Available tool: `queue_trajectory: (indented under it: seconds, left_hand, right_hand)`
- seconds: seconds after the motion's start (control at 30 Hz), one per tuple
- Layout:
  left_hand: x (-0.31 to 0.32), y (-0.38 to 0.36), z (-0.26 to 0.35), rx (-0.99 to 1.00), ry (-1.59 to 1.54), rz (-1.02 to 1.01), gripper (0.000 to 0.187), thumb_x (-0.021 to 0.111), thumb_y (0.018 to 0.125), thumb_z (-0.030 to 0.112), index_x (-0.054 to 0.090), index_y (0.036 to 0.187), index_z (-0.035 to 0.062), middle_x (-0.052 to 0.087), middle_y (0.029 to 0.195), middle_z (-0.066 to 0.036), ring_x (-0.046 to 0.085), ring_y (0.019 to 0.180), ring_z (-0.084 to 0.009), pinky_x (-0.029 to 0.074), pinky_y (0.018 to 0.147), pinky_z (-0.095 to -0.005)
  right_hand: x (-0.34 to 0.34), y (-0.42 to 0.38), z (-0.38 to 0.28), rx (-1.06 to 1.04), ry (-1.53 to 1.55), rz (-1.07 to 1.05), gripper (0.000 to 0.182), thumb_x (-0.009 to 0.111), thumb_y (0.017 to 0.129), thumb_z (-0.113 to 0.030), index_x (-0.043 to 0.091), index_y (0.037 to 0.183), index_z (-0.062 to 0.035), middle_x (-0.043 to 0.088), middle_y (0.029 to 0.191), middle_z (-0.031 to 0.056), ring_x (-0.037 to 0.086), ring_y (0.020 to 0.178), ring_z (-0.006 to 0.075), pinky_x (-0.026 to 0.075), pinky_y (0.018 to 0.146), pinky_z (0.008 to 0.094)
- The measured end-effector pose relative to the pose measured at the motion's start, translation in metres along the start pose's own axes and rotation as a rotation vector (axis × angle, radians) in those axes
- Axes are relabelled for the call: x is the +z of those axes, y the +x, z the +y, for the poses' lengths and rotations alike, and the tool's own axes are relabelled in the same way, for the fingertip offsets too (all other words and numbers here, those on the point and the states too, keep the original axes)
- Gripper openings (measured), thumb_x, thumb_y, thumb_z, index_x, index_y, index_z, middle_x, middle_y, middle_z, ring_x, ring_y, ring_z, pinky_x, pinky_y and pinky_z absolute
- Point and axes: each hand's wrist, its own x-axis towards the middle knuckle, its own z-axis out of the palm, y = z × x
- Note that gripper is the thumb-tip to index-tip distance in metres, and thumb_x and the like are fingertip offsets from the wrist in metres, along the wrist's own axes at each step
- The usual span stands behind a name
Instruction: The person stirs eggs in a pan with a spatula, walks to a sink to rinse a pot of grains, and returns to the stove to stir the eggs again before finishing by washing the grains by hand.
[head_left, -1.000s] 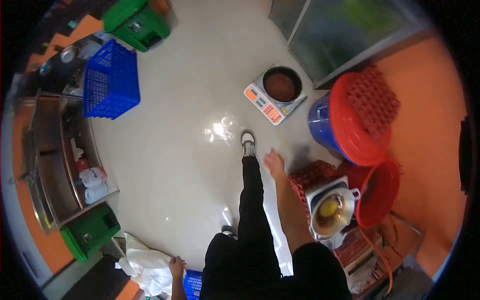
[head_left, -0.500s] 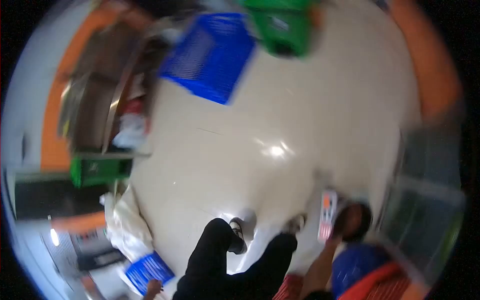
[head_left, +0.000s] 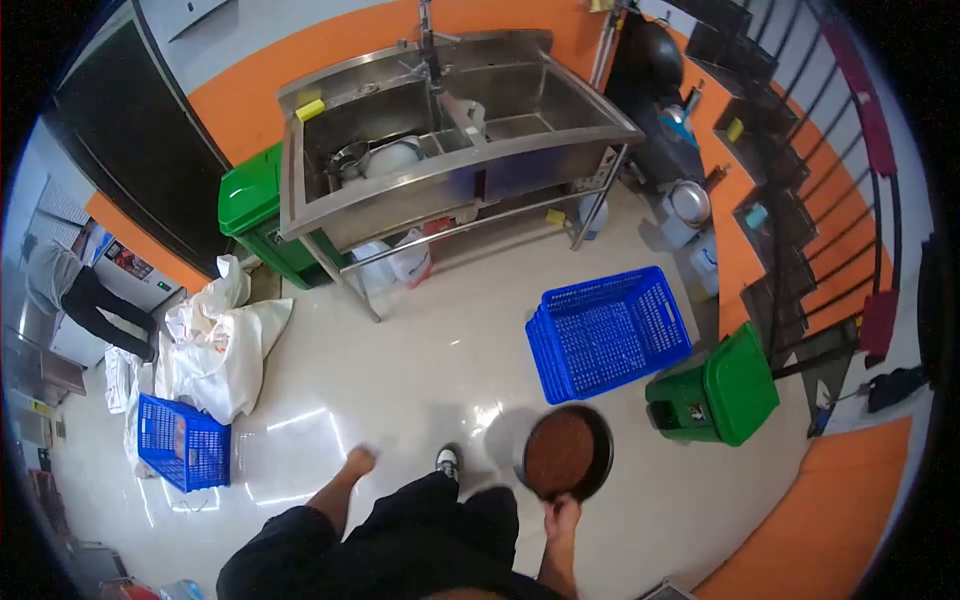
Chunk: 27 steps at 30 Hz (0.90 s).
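Observation:
My right hand (head_left: 563,514) grips the near edge of a round dark pan (head_left: 603,455), which holds a reddish-brown mass (head_left: 559,456). The pan hangs above the floor, just in front of a blue plastic basket (head_left: 608,335). My left hand (head_left: 360,461) is out in front of my left leg, over the tiled floor. Its fingers look curled, and whether anything is inside them is too small to make out.
A steel double sink (head_left: 460,165) with pots stands ahead. Green bins (head_left: 741,385) flank the area. White sacks (head_left: 225,340) and another blue basket (head_left: 185,442) lie left. A person (head_left: 85,285) bends at far left. Dark stairs (head_left: 765,215) rise at right.
The view has turned, bringing the sink and stairs into sight. The pan has shifted from the lower right towards the middle, still at my right hand. My left hand now shows further forward.

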Motion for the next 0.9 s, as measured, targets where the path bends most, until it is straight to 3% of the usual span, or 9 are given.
queue_trajectory:
  seconds: [0.03, 0.07, 0.1, 0.17, 0.3, 0.53, 0.8, 0.87, 0.9]
  left_hand:
    - [-0.032, 0.033, 0.057, 0.139, -0.168, 0.155, 0.037, 0.046, 0.083, 0.032, 0.065, 0.075, 0.0012, 0.063, 0.08, -0.024, 0.063, 0.078, -0.0328, 0.049, 0.068, -0.0404]
    - [-0.086, 0.059, 0.122, 0.164, -0.357, -0.054, 0.04, 0.047, 0.087, 0.035, 0.064, 0.084, -0.0008, 0.062, 0.077, -0.023, 0.062, 0.075, -0.029, 0.049, 0.07, -0.0373]
    - [-0.114, 0.08, 0.181, 0.299, -0.583, 0.125, 0.046, 0.047, 0.089, 0.042, 0.061, 0.099, -0.0013, 0.063, 0.083, -0.019, 0.061, 0.079, -0.0244, 0.048, 0.072, -0.0341]
    - [-0.207, 0.097, 0.289, 0.336, -1.091, -0.2, 0.054, 0.047, 0.091, 0.044, 0.048, 0.126, 0.0033, 0.052, 0.123, -0.013, 0.048, 0.112, -0.0226, 0.041, 0.091, -0.0355]
    - [-0.331, 0.157, 0.408, 0.56, -1.215, -0.032, 0.054, 0.053, 0.089, 0.032, 0.039, 0.134, 0.0053, 0.047, 0.129, -0.011, 0.043, 0.119, -0.0208, 0.035, 0.098, -0.034]
    - [-0.461, 0.301, 0.455, 0.493, -1.411, 0.306, 0.071, 0.047, 0.071, -0.01, 0.03, 0.138, 0.0084, 0.051, 0.122, -0.007, 0.049, 0.109, -0.0183, 0.039, 0.093, -0.0299]
    - [-0.548, 0.405, 0.431, 0.234, -1.63, 0.411, 0.07, 0.042, 0.066, -0.011, 0.038, 0.133, 0.0071, 0.055, 0.107, -0.005, 0.053, 0.089, -0.0158, 0.044, 0.076, -0.0265]
    - [-0.564, 0.403, 0.445, 0.334, -1.821, 0.53, 0.065, 0.039, 0.063, -0.012, 0.045, 0.126, 0.0048, 0.054, 0.102, -0.002, 0.049, 0.087, -0.0119, 0.04, 0.069, -0.022]
    - [-0.568, 0.41, 0.445, 0.26, -1.807, 0.562, 0.066, 0.039, 0.064, -0.012, 0.045, 0.127, 0.005, 0.054, 0.102, -0.002, 0.049, 0.085, -0.0116, 0.04, 0.068, -0.0218]
  right_hand:
    - [0.08, -0.003, -0.033, 0.012, -0.076, 0.094, 0.016, 0.046, 0.067, 0.003, 0.05, 0.081, -0.0021, 0.049, 0.078, 0.0053, 0.054, 0.069, 0.0205, 0.054, 0.051, 0.0328]
    - [0.156, -0.005, -0.065, -0.009, -0.15, 0.007, 0.018, 0.046, 0.067, 0.002, 0.052, 0.083, -0.0011, 0.051, 0.08, 0.0065, 0.058, 0.066, 0.0215, 0.056, 0.045, 0.0321]
    - [0.203, 0.013, -0.082, -0.042, -0.228, -0.071, 0.025, 0.046, 0.067, 0.001, 0.052, 0.091, 0.0006, 0.054, 0.084, 0.0088, 0.061, 0.069, 0.0232, 0.058, 0.045, 0.0323]
    - [0.291, 0.051, -0.107, -0.121, -0.307, -0.208, 0.04, 0.046, 0.069, 0.001, 0.047, 0.109, -0.0003, 0.055, 0.098, 0.0125, 0.062, 0.075, 0.0264, 0.058, 0.048, 0.0363]
    - [0.457, 0.12, -0.149, -0.153, -0.38, -0.361, 0.046, 0.049, 0.07, 0.0, 0.043, 0.116, -0.0013, 0.054, 0.107, 0.0156, 0.062, 0.08, 0.03, 0.058, 0.048, 0.038]
    - [0.719, 0.237, -0.197, -0.092, -0.765, -0.679, 0.039, 0.052, 0.077, -0.007, 0.041, 0.114, 0.0005, 0.056, 0.102, 0.0126, 0.061, 0.081, 0.0228, 0.057, 0.049, 0.0314]
    - [0.877, 0.315, -0.165, 0.152, -1.22, -0.758, 0.035, 0.057, 0.079, -0.011, 0.046, 0.108, 0.0028, 0.059, 0.101, 0.0146, 0.063, 0.072, 0.0216, 0.054, 0.047, 0.0282]
    - [0.905, 0.335, -0.165, -0.03, -1.391, -0.765, 0.046, 0.063, 0.08, -0.022, 0.045, 0.114, 0.0049, 0.057, 0.108, 0.0186, 0.062, 0.087, 0.028, 0.054, 0.064, 0.0355]
    - [0.93, 0.344, -0.159, -0.771, -1.525, -0.753, 0.056, 0.066, 0.079, -0.027, 0.042, 0.118, 0.0053, 0.055, 0.112, 0.0208, 0.058, 0.095, 0.0309, 0.05, 0.077, 0.0394]
